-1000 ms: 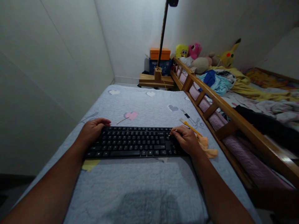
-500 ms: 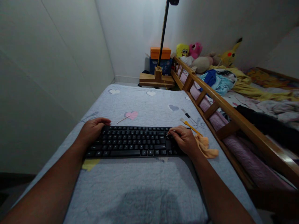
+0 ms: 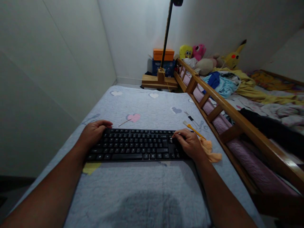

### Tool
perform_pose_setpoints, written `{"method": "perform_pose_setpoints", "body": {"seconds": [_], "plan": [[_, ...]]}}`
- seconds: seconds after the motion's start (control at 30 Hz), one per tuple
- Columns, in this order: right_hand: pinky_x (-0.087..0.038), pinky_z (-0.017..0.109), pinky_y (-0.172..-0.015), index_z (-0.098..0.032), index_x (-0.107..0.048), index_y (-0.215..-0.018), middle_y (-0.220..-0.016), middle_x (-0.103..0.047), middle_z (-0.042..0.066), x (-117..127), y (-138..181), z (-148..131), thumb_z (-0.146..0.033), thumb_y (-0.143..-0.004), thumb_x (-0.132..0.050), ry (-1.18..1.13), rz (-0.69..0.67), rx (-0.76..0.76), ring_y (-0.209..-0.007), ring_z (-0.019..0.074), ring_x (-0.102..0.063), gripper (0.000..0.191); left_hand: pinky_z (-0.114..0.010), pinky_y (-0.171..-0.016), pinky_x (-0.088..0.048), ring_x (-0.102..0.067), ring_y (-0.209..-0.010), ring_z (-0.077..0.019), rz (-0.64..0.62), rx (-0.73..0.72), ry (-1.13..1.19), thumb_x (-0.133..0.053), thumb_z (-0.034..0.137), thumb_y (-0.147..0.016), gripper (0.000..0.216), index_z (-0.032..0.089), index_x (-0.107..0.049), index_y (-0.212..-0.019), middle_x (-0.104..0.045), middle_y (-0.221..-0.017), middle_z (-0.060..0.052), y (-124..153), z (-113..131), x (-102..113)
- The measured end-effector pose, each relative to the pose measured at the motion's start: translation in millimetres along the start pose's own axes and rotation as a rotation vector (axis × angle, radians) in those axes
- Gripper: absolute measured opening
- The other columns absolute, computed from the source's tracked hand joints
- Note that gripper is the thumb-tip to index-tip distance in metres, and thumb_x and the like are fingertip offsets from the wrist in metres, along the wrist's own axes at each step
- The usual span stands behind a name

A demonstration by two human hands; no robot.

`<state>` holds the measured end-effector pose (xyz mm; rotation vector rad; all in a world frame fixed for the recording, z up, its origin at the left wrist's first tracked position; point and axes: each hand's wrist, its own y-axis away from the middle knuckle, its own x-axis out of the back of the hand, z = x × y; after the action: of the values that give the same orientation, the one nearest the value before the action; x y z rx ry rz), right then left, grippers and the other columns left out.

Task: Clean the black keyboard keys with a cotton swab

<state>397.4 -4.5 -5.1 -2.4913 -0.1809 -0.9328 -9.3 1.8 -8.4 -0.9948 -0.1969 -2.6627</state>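
Observation:
A black keyboard (image 3: 137, 147) lies flat on a light blue quilt (image 3: 142, 183) with heart prints. My left hand (image 3: 93, 133) rests on the keyboard's left end, fingers curled over its far corner, holding it. My right hand (image 3: 190, 144) lies over the right end of the keys. Its fingers pinch a thin white-tipped stick (image 3: 174, 135), and the tip touches the keys near the top row. An orange cloth (image 3: 210, 152) lies crumpled just right of that hand.
A second thin stick (image 3: 124, 122) lies by a pink heart behind the keyboard. A yellow-handled tool (image 3: 193, 129) and a small black tool (image 3: 191, 117) lie at the right. A yellow paper (image 3: 91, 167) sticks out under the keyboard. A wooden bed rail (image 3: 225, 106) runs along the right, with a pole stand (image 3: 160, 79) beyond.
My right hand's stick tip has shifted slightly along the top right keys. My left hand and the keyboard have stayed put.

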Motion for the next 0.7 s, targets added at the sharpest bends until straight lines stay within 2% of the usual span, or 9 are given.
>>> {"method": "perform_pose_setpoints", "body": {"seconds": [0.7], "plan": [[-0.05,0.035,-0.082,-0.024,-0.075,-0.086,-0.087,-0.077,0.005,-2.9,-2.4,7.2,-0.026,-0.093,-0.058,0.003,0.07,-0.028,-0.086,0.0226,-0.07,0.018,-0.039,-0.099,-0.05,-0.069,-0.095,-0.0263,0.008,0.008,-0.005,-0.047,0.035,-0.065,0.041,0.019,-0.073,-0.092,-0.079,-0.098,-0.006,-2.1,-2.0,-1.6]]}}
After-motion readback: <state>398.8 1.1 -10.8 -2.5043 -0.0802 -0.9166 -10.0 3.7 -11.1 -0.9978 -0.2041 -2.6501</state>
